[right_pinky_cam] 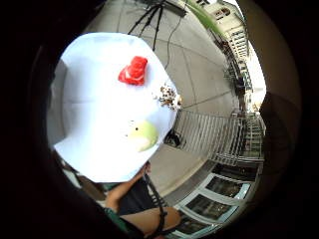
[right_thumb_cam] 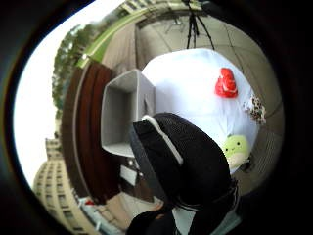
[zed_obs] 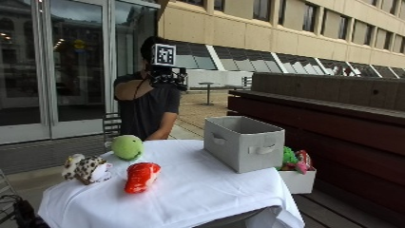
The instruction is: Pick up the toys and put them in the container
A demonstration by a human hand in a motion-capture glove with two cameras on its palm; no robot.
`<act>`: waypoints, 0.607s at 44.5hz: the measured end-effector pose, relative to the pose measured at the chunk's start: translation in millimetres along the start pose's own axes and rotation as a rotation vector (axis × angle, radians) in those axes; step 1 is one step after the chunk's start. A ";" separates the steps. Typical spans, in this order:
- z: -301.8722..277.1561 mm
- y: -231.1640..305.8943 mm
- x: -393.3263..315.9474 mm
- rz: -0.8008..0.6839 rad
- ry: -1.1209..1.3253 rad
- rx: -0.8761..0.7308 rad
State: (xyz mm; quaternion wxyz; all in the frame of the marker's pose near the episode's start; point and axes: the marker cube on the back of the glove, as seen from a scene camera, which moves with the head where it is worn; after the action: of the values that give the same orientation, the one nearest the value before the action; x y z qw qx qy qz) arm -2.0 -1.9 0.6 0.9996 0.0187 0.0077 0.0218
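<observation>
Toys on white tablecloth, left to right: spotted plush, green round plush, red plush; grey container beyond. Likely soft, light; best gripped around the body. Gloved right hand raised high, finger state impossible to tell.

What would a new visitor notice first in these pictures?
Three toys lie on the white tablecloth: a red toy, a green ball toy and a spotted toy near the edge. A grey container stands beside them. The gloved hand is raised high above the table.
</observation>
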 end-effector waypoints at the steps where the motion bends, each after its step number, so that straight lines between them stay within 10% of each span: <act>1: 0.1 -0.3 -0.2 0.005 0.002 0.007; 27: -11.4 32.1 12.0 -0.012 0.050 -0.066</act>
State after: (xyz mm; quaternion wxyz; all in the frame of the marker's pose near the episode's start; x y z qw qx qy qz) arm 8.4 31.1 -9.7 0.9992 -0.0150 0.0322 0.0163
